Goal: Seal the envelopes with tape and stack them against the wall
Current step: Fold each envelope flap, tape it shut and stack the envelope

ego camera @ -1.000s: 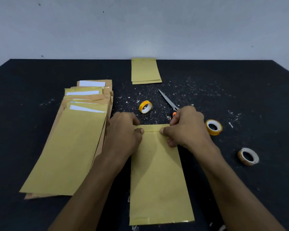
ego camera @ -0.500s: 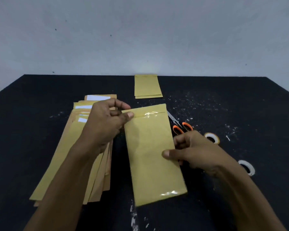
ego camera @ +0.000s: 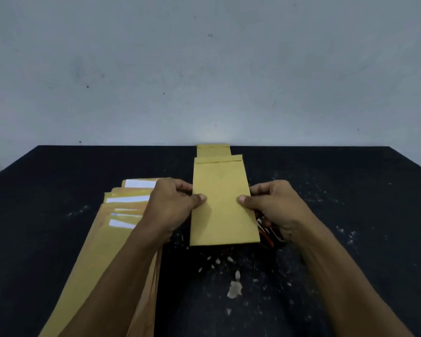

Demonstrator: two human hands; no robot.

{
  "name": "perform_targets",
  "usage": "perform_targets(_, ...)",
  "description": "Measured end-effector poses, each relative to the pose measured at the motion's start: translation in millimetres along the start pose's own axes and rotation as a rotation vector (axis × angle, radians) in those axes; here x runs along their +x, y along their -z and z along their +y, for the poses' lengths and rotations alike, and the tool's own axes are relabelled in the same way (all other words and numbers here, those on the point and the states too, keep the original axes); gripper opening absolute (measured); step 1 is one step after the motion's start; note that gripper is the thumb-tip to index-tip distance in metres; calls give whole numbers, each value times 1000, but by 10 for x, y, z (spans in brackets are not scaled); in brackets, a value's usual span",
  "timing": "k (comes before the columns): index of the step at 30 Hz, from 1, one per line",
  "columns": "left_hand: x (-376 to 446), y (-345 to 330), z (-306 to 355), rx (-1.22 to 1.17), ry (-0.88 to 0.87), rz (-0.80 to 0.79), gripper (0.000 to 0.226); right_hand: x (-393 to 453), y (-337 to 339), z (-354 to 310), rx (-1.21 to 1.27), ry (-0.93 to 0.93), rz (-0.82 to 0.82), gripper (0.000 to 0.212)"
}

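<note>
Brown-paper envelope [ego camera: 221, 203], flap end pointing at the wall [ego camera: 204, 69], is held above the black surface [ego camera: 350, 215] by both hands. Left hand [ego camera: 171, 205] pinches the left edge, thumb on top and fingers beneath; right hand [ego camera: 275, 205] does the same on the right edge. Neither grip is released. This 2-sided hold keeps the envelope flat and square, which I judge suits laying it squarely on the pile.

Sealed stack [ego camera: 213, 150] lies at the far edge of the surface, touching the wall. The held envelope's far end overlaps it in view; whether they touch, I cannot tell.

Unsealed envelopes [ego camera: 122, 229], white inserts showing, lie fanned to the left, within reach of the left hand. Orange-handled scissors [ego camera: 265, 235] are partly hidden beneath the right hand. Paper scraps [ego camera: 234, 288] litter the near surface.
</note>
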State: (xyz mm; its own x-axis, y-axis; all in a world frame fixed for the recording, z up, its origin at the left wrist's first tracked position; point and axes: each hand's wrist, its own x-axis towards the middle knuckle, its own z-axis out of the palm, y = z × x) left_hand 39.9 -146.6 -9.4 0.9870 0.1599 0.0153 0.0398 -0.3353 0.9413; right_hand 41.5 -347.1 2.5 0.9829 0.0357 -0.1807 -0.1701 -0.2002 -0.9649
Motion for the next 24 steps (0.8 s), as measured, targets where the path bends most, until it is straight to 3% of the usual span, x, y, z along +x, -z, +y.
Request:
perform_targets(12,1789,-358,-125,311,155,13,29,1764,-201,68,-358,-2,193,17)
perform_targets(24,2073,-458,-224,410,92,73,13,2130,-283,110,-615,41,293,23)
